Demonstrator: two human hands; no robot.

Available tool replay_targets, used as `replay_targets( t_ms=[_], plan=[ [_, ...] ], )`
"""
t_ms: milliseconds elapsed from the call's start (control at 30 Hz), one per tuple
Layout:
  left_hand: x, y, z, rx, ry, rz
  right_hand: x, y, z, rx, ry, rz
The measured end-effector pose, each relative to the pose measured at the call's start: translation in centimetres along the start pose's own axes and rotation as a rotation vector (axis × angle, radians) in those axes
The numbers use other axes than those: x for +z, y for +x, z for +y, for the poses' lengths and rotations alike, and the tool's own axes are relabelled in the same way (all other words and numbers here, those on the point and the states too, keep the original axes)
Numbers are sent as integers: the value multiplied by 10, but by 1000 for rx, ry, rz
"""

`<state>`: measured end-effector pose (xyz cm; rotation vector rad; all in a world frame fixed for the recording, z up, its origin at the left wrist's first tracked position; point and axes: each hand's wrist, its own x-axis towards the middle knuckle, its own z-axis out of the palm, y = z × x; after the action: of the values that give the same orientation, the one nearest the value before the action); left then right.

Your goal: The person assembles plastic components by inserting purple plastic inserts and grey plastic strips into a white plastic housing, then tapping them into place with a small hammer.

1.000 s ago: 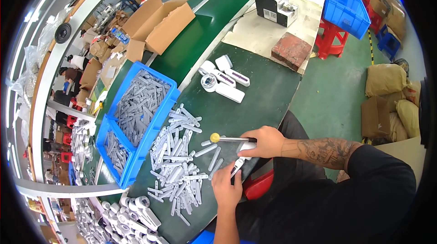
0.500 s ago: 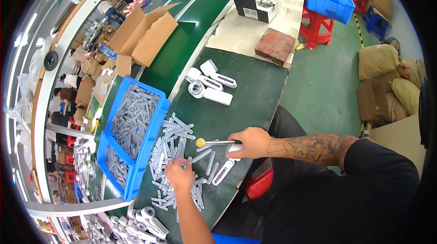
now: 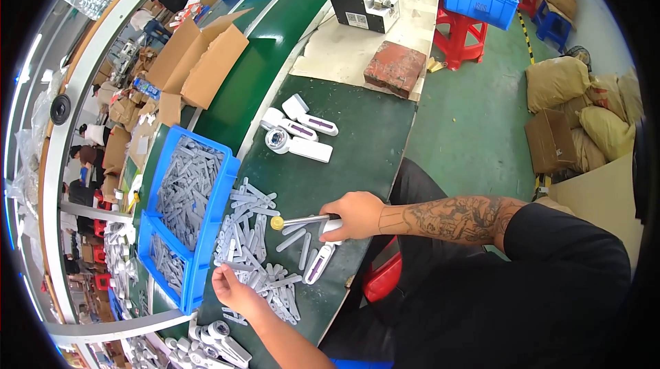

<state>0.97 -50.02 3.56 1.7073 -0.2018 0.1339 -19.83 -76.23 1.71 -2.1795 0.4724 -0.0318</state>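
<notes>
My right hand (image 3: 354, 215) is closed round a small hammer (image 3: 302, 220) with a metal shaft and a round yellow head, which points left. Just below that hand lies a white handheld device (image 3: 319, 264) with a purple slot, its upper end partly covered by the fingers. Over the left edge of a loose pile of grey plastic strips (image 3: 273, 285), my left hand (image 3: 237, 295) pinches with thumb and fingers. A grey plastic strip (image 3: 240, 267) shows at its fingertips. A few single strips (image 3: 304, 251) lie between the pile and the white device.
Beyond the pile stands a divided blue bin (image 3: 232, 175) full of grey strips. Several white devices (image 3: 299, 145) lie farther up the green table, more at the lower left (image 3: 218, 345). A rusty block (image 3: 394, 68), a black-and-white machine (image 3: 364, 6) and an opened carton (image 3: 214, 66) are farther off.
My left hand has moved left from the middle of the pile to its edge, now with a strip at its fingertips. The right hand still grips the hammer. The whole view has shifted slightly.
</notes>
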Motion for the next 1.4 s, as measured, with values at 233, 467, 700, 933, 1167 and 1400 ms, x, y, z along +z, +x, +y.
replay_targets(
  t_ms=[233,467,700,933,1167,1400],
  plan=[
    [30,-101,16,384,490,-545,0,2,-1,-7,-3,2],
    [52,-128,11,319,449,-630,8,1,7,-58,5,102],
    [50,-131,-1,305,365,-619,5,-7,4,-75,-20,71],
    [50,-123,4,-67,224,-601,-23,-74,4,-266,-113,89],
    [46,-116,6,-86,288,-639,-29,-93,-1,-310,-232,28],
    [46,-116,-5,-79,191,-666,-19,-95,12,-369,-264,173]
  ],
)
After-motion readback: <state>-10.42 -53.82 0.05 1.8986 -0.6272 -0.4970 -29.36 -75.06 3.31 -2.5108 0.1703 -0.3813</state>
